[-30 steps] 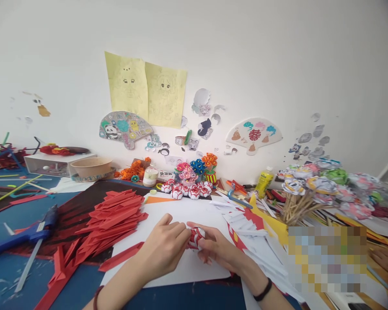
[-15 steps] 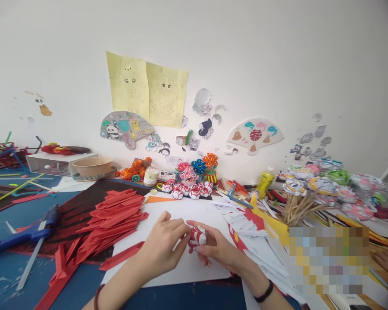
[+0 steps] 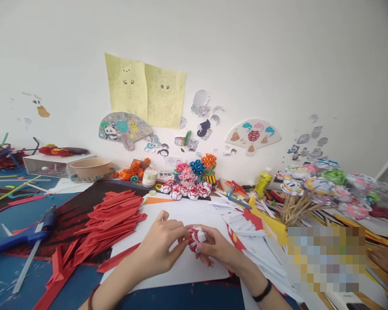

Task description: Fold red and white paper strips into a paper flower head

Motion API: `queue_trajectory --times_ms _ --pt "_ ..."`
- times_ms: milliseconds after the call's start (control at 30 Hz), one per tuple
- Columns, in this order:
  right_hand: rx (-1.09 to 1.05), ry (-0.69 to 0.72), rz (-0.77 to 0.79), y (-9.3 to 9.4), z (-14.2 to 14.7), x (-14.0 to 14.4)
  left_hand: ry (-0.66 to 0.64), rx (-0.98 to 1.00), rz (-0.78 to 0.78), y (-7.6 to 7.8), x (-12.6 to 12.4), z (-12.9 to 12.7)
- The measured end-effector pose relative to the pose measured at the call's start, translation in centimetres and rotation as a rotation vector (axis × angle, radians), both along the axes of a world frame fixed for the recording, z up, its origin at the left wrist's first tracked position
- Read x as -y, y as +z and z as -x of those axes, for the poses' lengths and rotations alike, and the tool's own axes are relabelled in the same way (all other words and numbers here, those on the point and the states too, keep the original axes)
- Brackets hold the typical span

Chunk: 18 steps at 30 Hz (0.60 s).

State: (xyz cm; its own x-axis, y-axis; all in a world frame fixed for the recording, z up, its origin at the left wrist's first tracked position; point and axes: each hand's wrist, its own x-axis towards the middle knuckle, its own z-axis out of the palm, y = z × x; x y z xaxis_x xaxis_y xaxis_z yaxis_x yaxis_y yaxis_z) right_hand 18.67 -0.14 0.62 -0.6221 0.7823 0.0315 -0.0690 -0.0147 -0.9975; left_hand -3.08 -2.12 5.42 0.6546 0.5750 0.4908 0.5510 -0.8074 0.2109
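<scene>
A small red-and-white folded paper flower [image 3: 197, 238] is held up over a white paper sheet [image 3: 168, 275]. My right hand [image 3: 218, 247] is closed around its right side, thumb in front. My left hand [image 3: 166, 241] pinches at the flower's left edge with thumb and forefinger; the exact spot it grips is partly hidden by the fingers. To the left of the sheet lies a pile of folded red paper strips [image 3: 113, 219]. Folded white paper strips [image 3: 252, 237] are heaped on the right. Several similar red-and-white flowers [image 3: 194, 191] sit behind the sheet.
A blue glue gun [image 3: 35, 232] lies at the left. Paper flowers on sticks [image 3: 297, 193] stand at the right, near a yellow bottle [image 3: 264, 183]. A jar [image 3: 149, 177] and a bowl [image 3: 90, 168] are at the back. Another person's hand [image 3: 386, 260] shows at the far right.
The flower has turned slightly in my hands, showing more white on its top. Both hands stay in nearly the same place; the whole view has shifted a little.
</scene>
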Motion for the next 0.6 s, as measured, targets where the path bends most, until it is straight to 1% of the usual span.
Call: queue_trajectory --times_ms 333,467,600 --pt "0.023 -0.006 -0.029 0.15 0.16 -0.04 -0.005 0.044 0.025 0.1 0.18 -0.09" --pt "-0.008 -0.004 -0.035 0.36 0.4 0.22 -0.02 0.059 0.043 0.15 0.19 -0.17" --pt "-0.075 -0.015 -0.05 0.65 0.68 0.41 0.003 0.041 -0.019 -0.33 0.1 -0.34"
